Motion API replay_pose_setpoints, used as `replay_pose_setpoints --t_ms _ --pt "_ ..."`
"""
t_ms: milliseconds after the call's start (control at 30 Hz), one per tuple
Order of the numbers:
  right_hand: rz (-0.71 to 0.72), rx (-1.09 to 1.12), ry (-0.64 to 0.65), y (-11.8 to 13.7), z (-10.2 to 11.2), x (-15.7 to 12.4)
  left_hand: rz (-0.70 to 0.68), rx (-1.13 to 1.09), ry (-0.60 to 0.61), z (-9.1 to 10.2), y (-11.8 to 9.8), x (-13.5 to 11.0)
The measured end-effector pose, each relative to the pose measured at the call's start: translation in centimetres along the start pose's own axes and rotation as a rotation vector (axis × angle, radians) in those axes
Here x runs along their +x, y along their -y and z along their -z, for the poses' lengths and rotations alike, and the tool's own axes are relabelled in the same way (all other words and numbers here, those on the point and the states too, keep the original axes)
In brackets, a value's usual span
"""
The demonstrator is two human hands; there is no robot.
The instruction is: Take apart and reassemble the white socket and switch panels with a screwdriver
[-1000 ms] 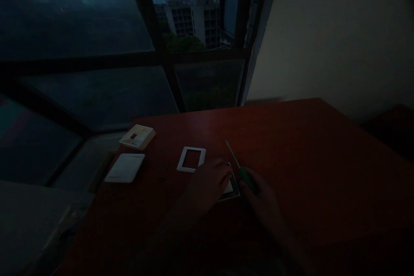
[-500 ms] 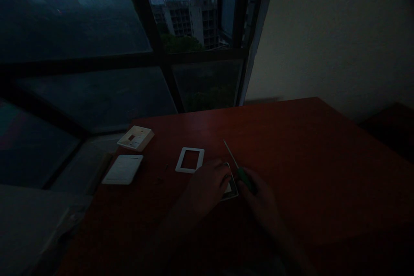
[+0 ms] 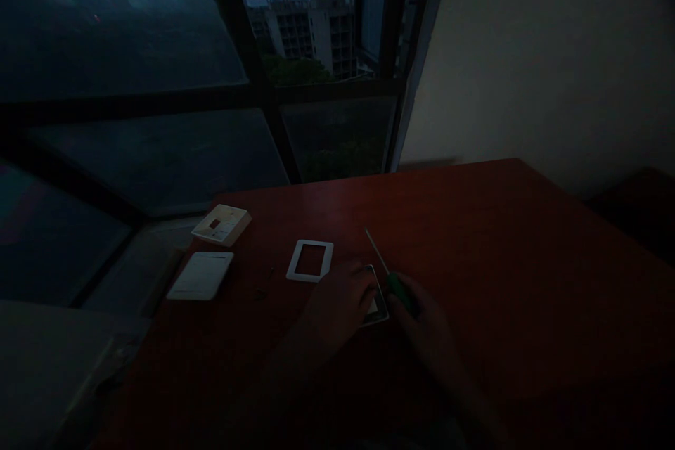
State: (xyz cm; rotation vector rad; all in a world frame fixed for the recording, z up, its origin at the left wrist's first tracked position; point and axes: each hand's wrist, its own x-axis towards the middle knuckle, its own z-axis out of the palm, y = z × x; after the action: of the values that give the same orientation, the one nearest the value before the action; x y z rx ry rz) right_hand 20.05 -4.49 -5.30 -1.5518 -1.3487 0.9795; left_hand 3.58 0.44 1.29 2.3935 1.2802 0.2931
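Observation:
In my right hand (image 3: 425, 320) is a screwdriver (image 3: 398, 292), fingers wrapped around its green handle. Its thin metal shaft points away from me, the tip above or on the table, clear of the other parts. My left hand (image 3: 342, 302) lies bent over a square, pale-rimmed switch or socket plate (image 3: 380, 311), fingertips curled at its surface. Most of that plate is hidden under the hand. Just beyond the left wrist lies a white square frame (image 3: 293, 267) with an open middle. Small dark bits, perhaps screws (image 3: 260, 294), rest left of it; dim light blurs them.
A pale open mounting box (image 3: 240, 228) stands at the table's far left edge. In front of it lies a flat white plate (image 3: 201, 276). The reddish wooden table (image 3: 500, 246) meets dark-framed windows (image 3: 337, 133) behind and a plain wall (image 3: 538, 63) at right.

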Motion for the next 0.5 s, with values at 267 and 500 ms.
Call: replay_pose_setpoints --t_ms 267,500 --pt "-0.021 0.013 0.005 0.1 0.1 -0.1 0.029 -0.030 -0.092 0.0 0.8 -0.9" --pt "-0.042 0.012 -0.043 0.0 0.8 0.0 0.000 -0.099 -0.232 -0.7 2.8 -3.6"
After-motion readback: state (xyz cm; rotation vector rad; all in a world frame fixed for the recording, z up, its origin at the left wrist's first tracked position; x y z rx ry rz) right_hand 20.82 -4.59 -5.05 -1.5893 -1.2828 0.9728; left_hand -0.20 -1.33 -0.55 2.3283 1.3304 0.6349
